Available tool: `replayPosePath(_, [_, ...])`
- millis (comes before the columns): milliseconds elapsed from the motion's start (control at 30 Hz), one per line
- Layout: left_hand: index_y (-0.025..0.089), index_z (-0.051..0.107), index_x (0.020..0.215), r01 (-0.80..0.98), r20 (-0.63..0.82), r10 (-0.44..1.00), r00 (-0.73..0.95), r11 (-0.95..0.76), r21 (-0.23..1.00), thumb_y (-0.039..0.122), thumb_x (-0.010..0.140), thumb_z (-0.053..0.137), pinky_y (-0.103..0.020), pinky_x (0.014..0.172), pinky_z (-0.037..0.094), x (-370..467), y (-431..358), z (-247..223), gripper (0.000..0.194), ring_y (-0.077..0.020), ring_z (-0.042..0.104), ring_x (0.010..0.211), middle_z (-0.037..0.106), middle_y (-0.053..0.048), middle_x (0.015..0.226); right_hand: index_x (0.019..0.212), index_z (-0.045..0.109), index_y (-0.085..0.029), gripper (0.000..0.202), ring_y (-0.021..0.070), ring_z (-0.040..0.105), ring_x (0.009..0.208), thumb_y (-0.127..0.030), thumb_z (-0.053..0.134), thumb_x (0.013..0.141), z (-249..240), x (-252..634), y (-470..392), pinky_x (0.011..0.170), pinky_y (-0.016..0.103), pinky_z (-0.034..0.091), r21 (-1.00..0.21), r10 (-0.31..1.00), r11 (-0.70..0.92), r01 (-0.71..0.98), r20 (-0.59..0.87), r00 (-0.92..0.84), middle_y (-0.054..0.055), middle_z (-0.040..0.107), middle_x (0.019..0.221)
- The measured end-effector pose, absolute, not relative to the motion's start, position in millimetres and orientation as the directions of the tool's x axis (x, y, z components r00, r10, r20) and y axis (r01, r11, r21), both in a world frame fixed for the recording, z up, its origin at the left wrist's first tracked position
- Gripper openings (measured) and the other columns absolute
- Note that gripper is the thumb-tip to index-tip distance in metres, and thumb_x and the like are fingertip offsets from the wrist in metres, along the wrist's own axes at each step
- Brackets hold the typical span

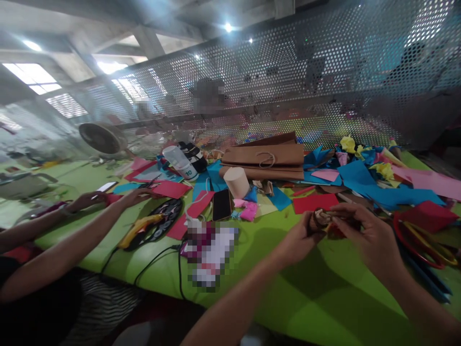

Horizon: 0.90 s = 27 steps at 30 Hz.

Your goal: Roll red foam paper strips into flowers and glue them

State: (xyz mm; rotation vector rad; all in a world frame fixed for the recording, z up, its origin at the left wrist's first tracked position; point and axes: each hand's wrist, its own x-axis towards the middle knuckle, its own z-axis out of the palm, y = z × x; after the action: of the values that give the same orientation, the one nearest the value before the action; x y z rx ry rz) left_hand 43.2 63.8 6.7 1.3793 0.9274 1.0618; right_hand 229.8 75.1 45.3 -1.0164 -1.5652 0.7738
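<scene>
Two hands close in on one small brown bundle (320, 217), right there just above the green table (273, 228), in front of a red sheet (313, 203); the left hand (300, 234) has its fingers curled shut around the near side, the right hand (362, 226) pinches at the other edge, its fingertips together; exactly what sits beneath those fingertips is hidden, and I cannot tell; good handling here looks like a steady left hold, firm but not crushing, with the right fingertips doing the fine work; small pinches would serve better than big tugs, I'd judge, since the piece looks crumpled and likely to spring loose; and look at the traffic around it; scissors (410, 253) lie with looped handles just beside the right wrist, ready to snag a careless elbow; blue paper (389, 190) spreads beyond the knuckles and makes a poor landing spot; over on the left, a phone (221, 205) lies near a pale roll (236, 182), with folded brown paper (262, 161) behind; further along comes a yellow glue gun (142, 228), a black cable (154, 262) looping near the table's edge, worth keeping clear of the left forearm; and a co-worker's hand (136, 196) reaches over more paper, well apart from this pair.
</scene>
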Motion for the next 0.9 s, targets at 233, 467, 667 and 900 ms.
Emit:
replayPosePath(233, [0.019,0.053,0.137,0.098,0.078,0.94,0.333,-0.117,0.988,0.027,0.092,0.069,-0.039,0.107,0.049,43.4,59.8,16.7,0.049,-0.0266,0.065,0.12,0.069,-0.013,0.13,0.083,0.078,-0.027,0.017,0.0208,0.066,0.066,-0.043,0.081,0.076,39.6,225.8,79.4,0.058,0.033,0.053,-0.947,0.96,0.276,0.163,0.263,-0.096,0.002,0.074,0.076])
replayPosePath(467, [0.019,0.055,0.137,0.18,0.025,0.941,0.336,-0.091,0.979,0.035,0.093,0.07,-0.042,0.105,0.05,44.0,56.4,15.4,0.05,-0.0283,0.065,0.115,0.07,-0.013,0.126,0.081,0.078,-0.03,0.005,0.0228,0.063,0.079,-0.034,0.078,0.078,43.1,225.3,78.6,0.064,0.035,0.051,-0.802,0.868,0.48,0.355,0.493,-0.061,0.005,0.066,0.091])
replayPosePath(667, [0.017,0.054,0.139,-0.114,0.057,0.94,0.337,-0.02,0.993,0.031,0.088,0.075,-0.042,0.116,0.045,48.8,62.4,9.5,0.056,-0.0282,0.059,0.131,0.065,-0.015,0.137,0.093,0.081,-0.033,0.009,0.0268,0.066,0.096,-0.031,0.073,0.09,42.5,229.2,77.9,0.078,0.04,0.054,-0.736,0.813,0.576,0.355,0.561,-0.156,0.005,0.067,0.099])
replayPosePath(900, [0.019,0.053,0.137,-0.27,0.016,0.934,0.356,0.087,0.959,0.04,0.077,0.088,-0.043,0.117,0.042,46.6,59.8,13.3,0.072,-0.0288,0.057,0.133,0.061,-0.014,0.14,0.103,0.081,-0.034,0.022,0.0262,0.069,0.101,-0.028,0.061,0.098,47.0,232.8,74.6,0.081,0.039,0.056,-0.668,0.762,0.647,0.369,0.583,-0.281,0.006,0.069,0.109])
